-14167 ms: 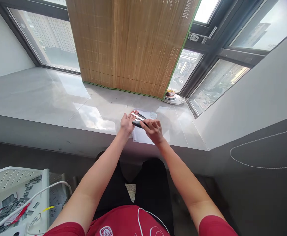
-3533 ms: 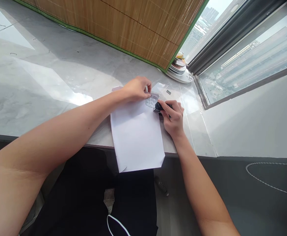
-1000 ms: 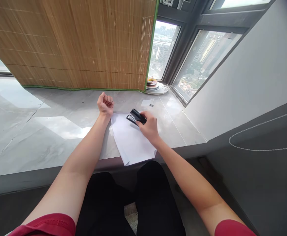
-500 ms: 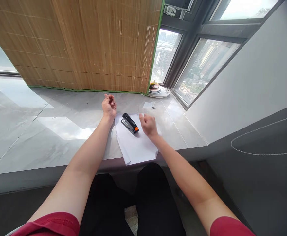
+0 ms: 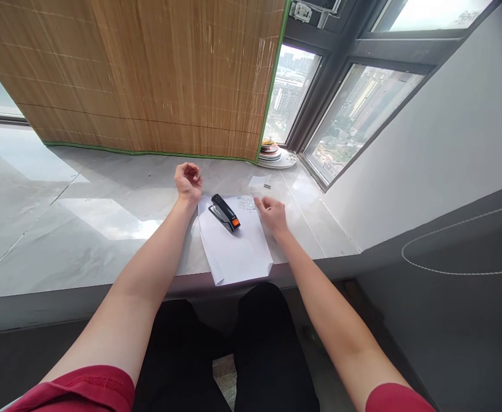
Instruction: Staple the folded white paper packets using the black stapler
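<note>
A black stapler (image 5: 225, 214) with an orange end lies at an angle on white paper sheets (image 5: 241, 252). My left hand (image 5: 188, 181) rests on the sill just beyond the paper's far left corner, fingers curled inward around nothing visible. At the paper's right edge is my right hand (image 5: 273, 214), its fingers closed and the thumb side toward the paper. Small loose staples (image 5: 246, 203) are scattered near the sheet's far right corner. Neither hand touches the stapler.
Beyond my right hand lie a small clear packet (image 5: 257, 181) and a short grey strip of staples (image 5: 267, 186). Stacked plates (image 5: 276, 158) stand in the window corner. A bamboo blind (image 5: 147, 80) hangs over the far side of the tiled sill (image 5: 105, 183).
My right hand has moved right, off the paper toward its edge, uncovering the small scattered staples. My left hand stays in about the same place, and the view has shifted slightly.
</note>
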The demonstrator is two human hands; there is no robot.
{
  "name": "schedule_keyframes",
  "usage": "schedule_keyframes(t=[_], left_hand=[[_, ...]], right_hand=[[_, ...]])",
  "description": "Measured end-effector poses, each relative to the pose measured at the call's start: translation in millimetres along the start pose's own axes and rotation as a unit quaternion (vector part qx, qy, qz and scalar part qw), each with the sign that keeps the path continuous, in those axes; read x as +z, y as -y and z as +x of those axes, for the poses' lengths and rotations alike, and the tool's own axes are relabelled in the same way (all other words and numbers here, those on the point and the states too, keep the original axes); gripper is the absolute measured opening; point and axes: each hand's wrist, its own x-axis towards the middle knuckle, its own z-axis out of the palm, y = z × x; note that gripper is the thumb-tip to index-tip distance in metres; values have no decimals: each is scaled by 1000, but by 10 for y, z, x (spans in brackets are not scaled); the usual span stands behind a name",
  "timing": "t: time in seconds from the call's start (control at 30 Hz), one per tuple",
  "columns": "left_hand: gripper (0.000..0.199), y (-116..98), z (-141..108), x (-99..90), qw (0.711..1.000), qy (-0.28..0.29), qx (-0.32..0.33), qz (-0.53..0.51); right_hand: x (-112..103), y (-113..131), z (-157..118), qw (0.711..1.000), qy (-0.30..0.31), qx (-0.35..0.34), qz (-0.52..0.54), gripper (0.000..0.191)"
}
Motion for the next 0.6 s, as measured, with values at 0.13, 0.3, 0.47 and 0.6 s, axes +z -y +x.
schedule_keyframes(t=[0.13,0.3,0.47,0.6], left_hand=[[42,-13,-21,18,1000,7,-2,10],[43,-35,-72,46,1000,6,6,3],[43,-21,-67,43,1000,16,-6,12],[37,-25,-58,43,1000,21,-15,15]], right_hand=[[396,504,-193,980,87,-125,128,39],[433,384,-133,986,102,-89,96,42],[-65,-185,-32,999,37,-4,24,23],[-380,-477,4,999,25,12,32,33]])
